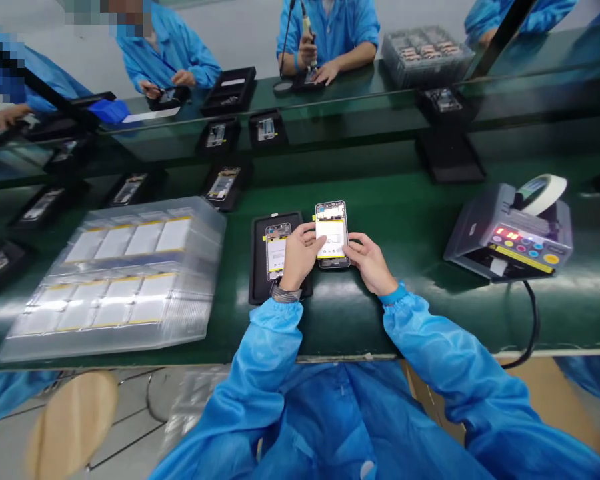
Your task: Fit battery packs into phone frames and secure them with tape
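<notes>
An opened phone (331, 212) with a white battery (331, 239) in its frame is upright before me, between both hands. My left hand (303, 252) grips its left side, the thumb lying over the battery. At the lower right edge, my right hand (370, 261) pinches the phone's side with thumb and fingers. Just left of it, a second opened phone (276, 257), also with a white battery, lies in a black tray (258, 280). My left hand and wrist cover part of that tray.
A stack of clear plastic trays (200, 267) with several white batteries stands left. To the right is a tape dispenser (510, 233) with a tape roll (543, 193) and a cable. Black trays with phones line the bench behind. Across it, co-workers in blue work beside a clear bin (427, 63).
</notes>
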The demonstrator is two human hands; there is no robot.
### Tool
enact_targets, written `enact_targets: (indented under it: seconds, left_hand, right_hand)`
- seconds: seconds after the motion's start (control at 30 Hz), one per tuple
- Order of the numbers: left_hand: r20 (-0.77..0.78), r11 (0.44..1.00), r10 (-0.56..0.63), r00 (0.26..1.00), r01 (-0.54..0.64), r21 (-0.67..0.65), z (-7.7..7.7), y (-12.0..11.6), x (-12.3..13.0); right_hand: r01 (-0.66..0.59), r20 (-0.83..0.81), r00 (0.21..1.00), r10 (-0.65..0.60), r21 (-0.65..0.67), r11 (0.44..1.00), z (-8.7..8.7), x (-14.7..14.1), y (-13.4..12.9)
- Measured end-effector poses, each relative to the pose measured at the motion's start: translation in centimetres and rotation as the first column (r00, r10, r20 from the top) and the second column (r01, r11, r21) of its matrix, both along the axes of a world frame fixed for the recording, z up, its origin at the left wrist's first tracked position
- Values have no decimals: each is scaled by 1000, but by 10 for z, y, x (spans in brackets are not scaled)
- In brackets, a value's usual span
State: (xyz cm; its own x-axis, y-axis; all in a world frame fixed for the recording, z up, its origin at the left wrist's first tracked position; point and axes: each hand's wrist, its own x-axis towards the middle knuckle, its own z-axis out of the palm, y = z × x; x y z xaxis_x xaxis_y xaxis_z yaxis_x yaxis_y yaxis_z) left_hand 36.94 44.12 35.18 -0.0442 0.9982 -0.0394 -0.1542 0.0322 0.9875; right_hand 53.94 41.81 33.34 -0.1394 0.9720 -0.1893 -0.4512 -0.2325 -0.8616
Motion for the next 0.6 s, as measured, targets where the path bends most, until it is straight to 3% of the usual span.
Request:
enact_targets:
  seconds: [0.17, 0.27, 0.43, 0.5, 0.6]
  left_hand:
    - [-13, 1000, 16, 1000, -16, 8, -4, 1, 1]
    - [-130, 996, 46, 990, -35, 85, -2, -2, 4]
    - [-467, 937, 278, 839, -130, 323, 6, -9, 10]
    - [-475, 921, 322, 819, -156, 357, 6, -9, 11]
    - [-334, 946, 269, 904, -182, 269, -1, -6, 11]
  right_hand:
    - [-2, -17, 1000, 2, 11, 1000, 3, -1, -1]
    - [-10, -28, 1000, 11, 18, 1000, 3, -1, -1]
    - [-19, -51, 998, 20, 28, 999, 4, 0, -2]
    - [-23, -54, 998, 24, 28, 999, 6, 1, -3]
    - [-27, -51, 998, 29, 33, 999, 8, 3, -3]
